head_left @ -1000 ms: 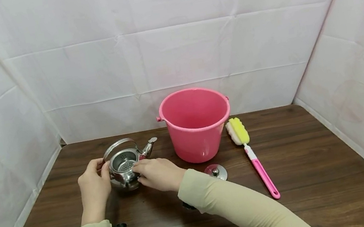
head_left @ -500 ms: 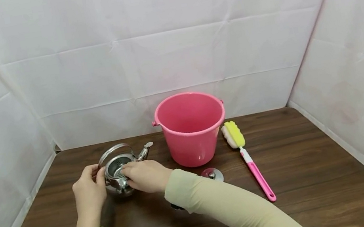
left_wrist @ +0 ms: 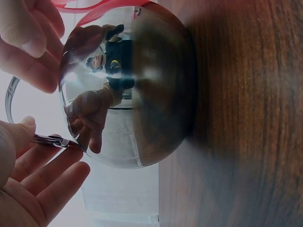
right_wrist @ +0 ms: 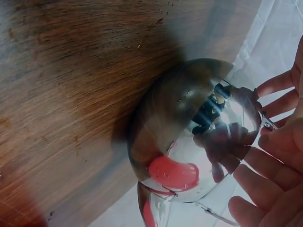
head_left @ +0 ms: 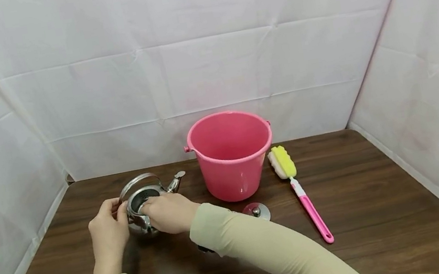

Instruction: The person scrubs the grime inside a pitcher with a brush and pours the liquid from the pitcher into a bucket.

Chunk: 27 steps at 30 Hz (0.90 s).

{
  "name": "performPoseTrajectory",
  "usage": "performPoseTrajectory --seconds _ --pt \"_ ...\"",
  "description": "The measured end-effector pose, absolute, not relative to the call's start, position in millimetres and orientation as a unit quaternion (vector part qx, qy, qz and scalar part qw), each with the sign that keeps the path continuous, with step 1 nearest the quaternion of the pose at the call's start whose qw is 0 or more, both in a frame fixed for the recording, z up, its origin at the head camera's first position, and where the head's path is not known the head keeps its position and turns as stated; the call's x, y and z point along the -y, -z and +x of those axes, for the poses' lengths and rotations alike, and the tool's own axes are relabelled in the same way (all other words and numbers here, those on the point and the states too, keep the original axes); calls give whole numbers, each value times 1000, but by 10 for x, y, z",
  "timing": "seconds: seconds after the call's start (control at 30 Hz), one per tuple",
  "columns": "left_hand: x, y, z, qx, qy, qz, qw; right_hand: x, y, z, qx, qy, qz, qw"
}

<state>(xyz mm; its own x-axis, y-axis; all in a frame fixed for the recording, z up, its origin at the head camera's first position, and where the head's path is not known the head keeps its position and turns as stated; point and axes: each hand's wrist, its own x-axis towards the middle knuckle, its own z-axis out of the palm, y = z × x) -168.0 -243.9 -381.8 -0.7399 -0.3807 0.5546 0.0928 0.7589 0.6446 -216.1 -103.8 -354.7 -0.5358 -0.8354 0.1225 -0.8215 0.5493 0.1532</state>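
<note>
A shiny steel teapot [left_wrist: 161, 90] stands on the wooden table at the left, its spout [head_left: 176, 183] pointing right and back. My left hand [head_left: 108, 233] pinches the near-left end of its arched handle [head_left: 135, 180] between thumb and fingers. Inside the round mouth sits a perforated strainer [head_left: 138, 198]. Over the right side of the rim is my right hand [head_left: 170, 212], its fingertips dipping into the mouth. Whether those fingers grip the strainer I cannot tell, since the hand covers them. The teapot's lid [head_left: 264, 212] lies apart on the table, partly behind my right sleeve.
A pink bucket [head_left: 235, 178] stands at the back centre, right of the spout. To its right lies a brush [head_left: 311, 211] with a yellow and white sponge head and a pink handle. White sheeting [head_left: 209, 75] walls off the table's back and sides.
My right hand has shifted left across the rim, and its fingertips now reach deeper into the teapot's mouth. The left hand keeps its hold on the handle. The head view has tilted slightly.
</note>
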Motion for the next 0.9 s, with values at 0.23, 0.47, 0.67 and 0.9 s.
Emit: performPoseTrajectory --seconds 0.23,0.47,0.67,0.9 --pt "2427 3838 -1675 867 333 80 362 1078 3565 -2145 876 45 476 71" --pt "2422 3828 -1689 863 331 69 375 1084 3526 -2146 877 49 474 68" --pt "2420 3820 -1692 861 328 61 385 1116 3534 -2169 879 49 471 53" --pt "2433 3822 -1696 860 324 62 389 1155 3530 -2199 881 43 470 42"
